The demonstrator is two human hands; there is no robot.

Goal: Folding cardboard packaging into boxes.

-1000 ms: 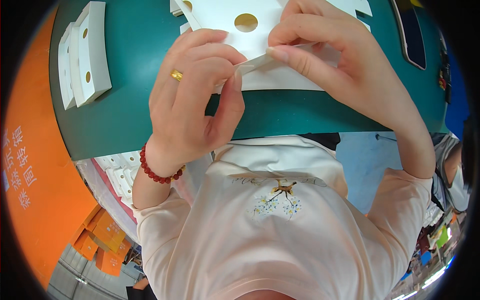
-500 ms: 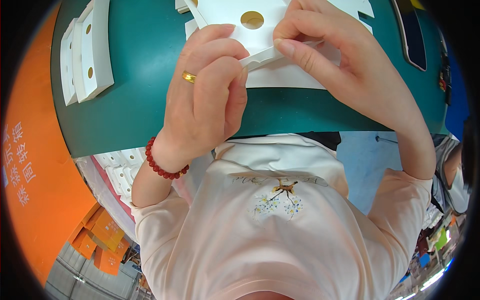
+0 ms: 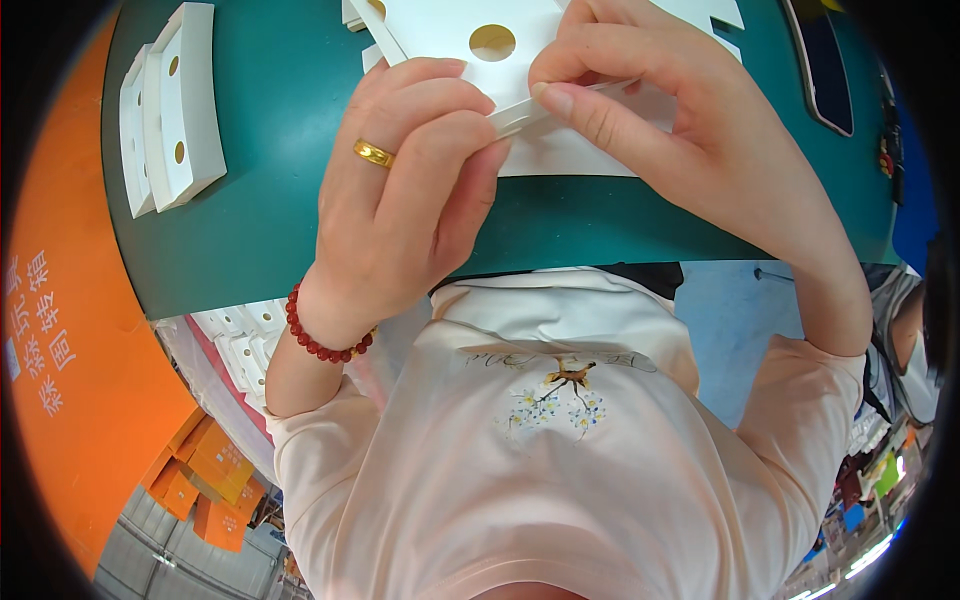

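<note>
Between my hands is a white cardboard tray (image 3: 545, 55) with a round hole in its top face, its near edge folded into a narrow wall. My left hand (image 3: 405, 170), wearing a gold ring and a red bead bracelet, grips the left part of that wall between thumb and curled fingers. Further right, my right hand (image 3: 650, 110) pinches the same folded edge between thumb and forefinger. Flat white card (image 3: 580, 155) lies on the green table under the tray. The far part of the tray runs out of view at the top.
Two folded white trays (image 3: 190, 110) with round holes stand at the table's left. A dark phone-like slab (image 3: 822, 65) lies at the right edge. More white trays (image 3: 245, 345) are heaped below the table at left, beside a large orange box (image 3: 70, 330).
The tray has shifted slightly left and its near wall is folded in closer. My right fingertips have slid left along the edge, nearer my left hand.
</note>
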